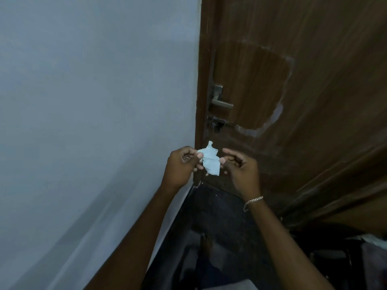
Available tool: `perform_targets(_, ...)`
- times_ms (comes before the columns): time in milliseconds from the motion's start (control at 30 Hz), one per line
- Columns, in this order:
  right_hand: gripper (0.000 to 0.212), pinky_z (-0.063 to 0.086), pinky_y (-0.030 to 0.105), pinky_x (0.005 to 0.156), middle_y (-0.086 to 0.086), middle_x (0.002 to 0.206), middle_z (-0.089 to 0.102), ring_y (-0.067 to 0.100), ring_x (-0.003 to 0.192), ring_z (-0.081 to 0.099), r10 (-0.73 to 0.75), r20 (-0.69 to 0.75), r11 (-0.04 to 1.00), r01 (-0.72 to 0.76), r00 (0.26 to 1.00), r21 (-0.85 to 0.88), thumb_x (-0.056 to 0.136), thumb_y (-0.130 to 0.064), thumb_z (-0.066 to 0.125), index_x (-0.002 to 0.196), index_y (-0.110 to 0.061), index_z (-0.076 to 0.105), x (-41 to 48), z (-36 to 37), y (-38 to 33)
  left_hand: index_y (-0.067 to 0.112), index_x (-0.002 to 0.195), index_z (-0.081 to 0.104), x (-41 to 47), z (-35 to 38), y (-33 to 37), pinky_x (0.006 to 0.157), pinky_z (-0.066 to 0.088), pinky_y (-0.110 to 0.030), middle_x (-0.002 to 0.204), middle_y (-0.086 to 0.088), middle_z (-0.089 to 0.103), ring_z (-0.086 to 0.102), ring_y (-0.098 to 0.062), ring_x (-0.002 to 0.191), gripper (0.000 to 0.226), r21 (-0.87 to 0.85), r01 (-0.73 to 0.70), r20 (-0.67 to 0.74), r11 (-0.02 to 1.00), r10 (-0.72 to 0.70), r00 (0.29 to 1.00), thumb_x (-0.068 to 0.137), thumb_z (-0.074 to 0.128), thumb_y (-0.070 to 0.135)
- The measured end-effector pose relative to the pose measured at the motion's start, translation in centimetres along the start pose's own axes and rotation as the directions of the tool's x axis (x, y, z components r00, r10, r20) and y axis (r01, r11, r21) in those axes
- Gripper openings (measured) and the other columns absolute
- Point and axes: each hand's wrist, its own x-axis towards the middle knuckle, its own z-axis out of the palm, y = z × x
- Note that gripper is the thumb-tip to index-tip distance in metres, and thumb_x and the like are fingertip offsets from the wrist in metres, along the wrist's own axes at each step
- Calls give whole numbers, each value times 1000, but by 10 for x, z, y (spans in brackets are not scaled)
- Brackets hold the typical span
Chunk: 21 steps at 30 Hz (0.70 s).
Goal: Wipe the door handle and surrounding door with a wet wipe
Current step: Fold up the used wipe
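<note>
A crumpled pale blue wet wipe (210,159) hangs between my two hands in front of the lower door edge. My left hand (181,164) pinches its left side with thumb and fingers. My right hand (240,166) pinches its right side, a chain bracelet on that wrist. Above them, a silver lever door handle (221,99) sits on the brown wooden door (303,70), with a dark sliding bolt (218,123) just below it. A curved whitish smear marks the door to the right of the handle. Neither hand touches the door.
A pale grey wall (94,91) fills the left side, meeting the door frame (202,80). The dark floor (219,216) lies below, with a foot visible on it. Dark objects and some cloth sit at the bottom right.
</note>
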Motion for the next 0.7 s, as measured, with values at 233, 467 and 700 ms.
perform_targets(233, 9, 53, 25, 51, 15, 81, 71, 14, 65, 61, 10, 156, 994, 7, 988, -110, 95, 0, 62, 93, -1, 71, -72, 22, -1, 5, 76, 65, -95, -35, -14, 73, 62, -35, 79, -9, 76, 75, -21, 76, 26, -118, 20, -140, 993, -36, 989, 88, 72, 28)
perform_targets(467, 11, 54, 34, 61, 15, 84, 72, 20, 70, 65, 26, 462, 999, -1, 887, -54, 94, -4, 66, 102, 1, 72, -127, 52, 1, 5, 70, 60, -188, -72, -25, 74, 58, -34, 82, -20, 72, 71, -23, 75, 25, -230, 41, -296, 972, -110, 949, 83, 77, 19)
perform_targets(700, 22, 59, 28, 66, 4, 91, 75, 19, 80, 70, -55, 746, 990, 134, 664, -46, 79, -11, 83, 99, -7, 76, -212, 80, 11, 1, 73, 57, -297, -77, -46, 63, 56, -35, 69, -19, 65, 65, -21, 66, 27, -171, 73, -548, 983, -157, 821, 79, 81, 12)
